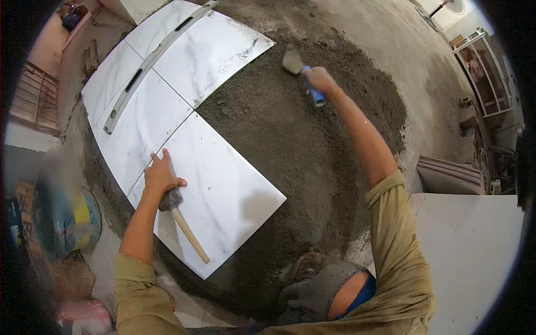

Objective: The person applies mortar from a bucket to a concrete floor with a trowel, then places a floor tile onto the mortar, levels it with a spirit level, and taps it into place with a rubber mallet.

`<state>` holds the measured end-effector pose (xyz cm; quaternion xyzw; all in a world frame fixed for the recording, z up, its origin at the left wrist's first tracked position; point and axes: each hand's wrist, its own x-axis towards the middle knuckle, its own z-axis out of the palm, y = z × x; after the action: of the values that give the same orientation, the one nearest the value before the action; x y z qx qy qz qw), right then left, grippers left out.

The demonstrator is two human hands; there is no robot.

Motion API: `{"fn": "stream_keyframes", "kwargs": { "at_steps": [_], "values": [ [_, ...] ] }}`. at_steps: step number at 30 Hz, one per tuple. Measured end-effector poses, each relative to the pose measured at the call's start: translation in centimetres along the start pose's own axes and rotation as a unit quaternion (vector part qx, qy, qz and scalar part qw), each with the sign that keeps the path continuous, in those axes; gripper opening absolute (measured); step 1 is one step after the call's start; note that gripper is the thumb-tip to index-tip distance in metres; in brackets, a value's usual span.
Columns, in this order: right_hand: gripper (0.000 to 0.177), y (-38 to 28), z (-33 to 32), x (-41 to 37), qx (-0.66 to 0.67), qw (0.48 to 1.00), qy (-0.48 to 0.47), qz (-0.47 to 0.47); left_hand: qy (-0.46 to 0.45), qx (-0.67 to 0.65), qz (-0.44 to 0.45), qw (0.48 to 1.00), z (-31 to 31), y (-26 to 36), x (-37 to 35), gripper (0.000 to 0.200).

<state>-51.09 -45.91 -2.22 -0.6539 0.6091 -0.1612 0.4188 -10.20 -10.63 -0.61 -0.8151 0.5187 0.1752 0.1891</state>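
Observation:
My left hand [162, 176] lies flat with fingers spread on a white marbled tile [223, 195], near its left edge. A rubber mallet [177, 209] with a wooden handle lies on that tile right under my wrist; the hand does not grip it. My right hand [319, 80] reaches far out over the dark mortar bed [290, 139] and grips the blue handle of a trowel [295, 61], whose blade touches the mortar at its far edge. Several more laid tiles [212, 50] lie beyond, with a long spirit level [146, 66] resting across them.
A loose white tile [469, 245] lies at the right by my elbow, with a stack of tiles [449, 176] on edge behind it. A blurred bucket [67, 218] stands at the left. A white frame [486, 72] stands at the far right. My knee [318, 293] is low in view.

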Motion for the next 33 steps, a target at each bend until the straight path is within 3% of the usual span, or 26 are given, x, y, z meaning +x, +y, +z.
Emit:
{"fn": "stream_keyframes", "kwargs": {
  "at_steps": [1,2,5,8,10,14,16,17,20,23,24,26,30,31,33],
  "values": [
    [0.037,1.7,1.8,0.7,-0.060,0.994,0.004,-0.088,0.001,-0.001,-0.001,1.000,0.0,0.1,0.1,0.135],
    [0.050,-1.5,2.2,-3.1,-0.038,0.998,-0.050,-0.018,0.003,-0.001,0.003,1.000,0.1,0.1,0.1,0.136],
    [0.049,-1.9,4.1,-4.1,-0.050,0.992,-0.040,-0.105,0.009,-0.006,0.000,1.000,0.1,-0.1,-0.1,0.136],
    [0.051,-3.9,3.5,-4.5,-0.001,0.998,-0.056,-0.030,0.009,-0.013,0.000,1.000,0.0,-0.1,-0.3,0.136],
    [0.043,-1.3,4.0,-0.4,-0.107,0.990,0.016,-0.088,0.009,-0.021,0.001,1.000,-0.1,0.0,-0.4,0.136],
    [0.049,-3.3,3.9,-5.7,-0.150,0.975,-0.046,-0.157,0.002,-0.009,-0.005,1.000,-0.3,-0.2,-0.2,0.138],
    [0.049,-6.8,2.8,-9.7,-0.024,0.990,-0.139,-0.017,-0.003,-0.009,-0.007,1.000,0.0,-0.2,-0.3,0.138],
    [0.050,-5.3,3.2,-8.0,-0.066,0.990,-0.094,-0.079,-0.003,-0.013,-0.008,1.000,0.1,-0.2,-0.1,0.138],
    [0.040,-6.3,3.6,-7.9,-0.005,0.995,-0.099,-0.030,-0.005,-0.019,-0.011,1.000,0.1,-0.3,-0.2,0.138],
    [0.044,-4.5,5.7,-8.3,-0.117,0.982,-0.101,-0.106,-0.002,-0.018,-0.015,1.000,-0.3,-0.1,-0.4,0.138],
    [0.044,-5.5,5.4,-9.7,-0.119,0.982,-0.103,-0.108,-0.004,-0.015,-0.016,1.000,-0.2,-0.1,-0.6,0.138],
    [0.040,-7.9,4.4,-12.2,0.022,0.979,-0.200,-0.031,-0.008,-0.025,-0.017,1.000,-0.2,-0.3,-0.4,0.138],
    [0.037,-6.7,5.3,-9.8,0.020,0.993,-0.107,-0.039,-0.019,-0.038,-0.016,0.999,-0.3,-0.2,-0.6,0.138],
    [0.036,-6.5,5.7,-9.5,-0.033,0.984,-0.155,-0.083,-0.019,-0.039,-0.021,0.999,-0.5,-0.2,-0.7,0.138],
    [0.038,-6.7,7.5,-11.4,-0.021,0.984,-0.168,-0.063,-0.017,-0.028,-0.023,0.999,-0.4,0.0,-0.7,0.138]
  ]
}}
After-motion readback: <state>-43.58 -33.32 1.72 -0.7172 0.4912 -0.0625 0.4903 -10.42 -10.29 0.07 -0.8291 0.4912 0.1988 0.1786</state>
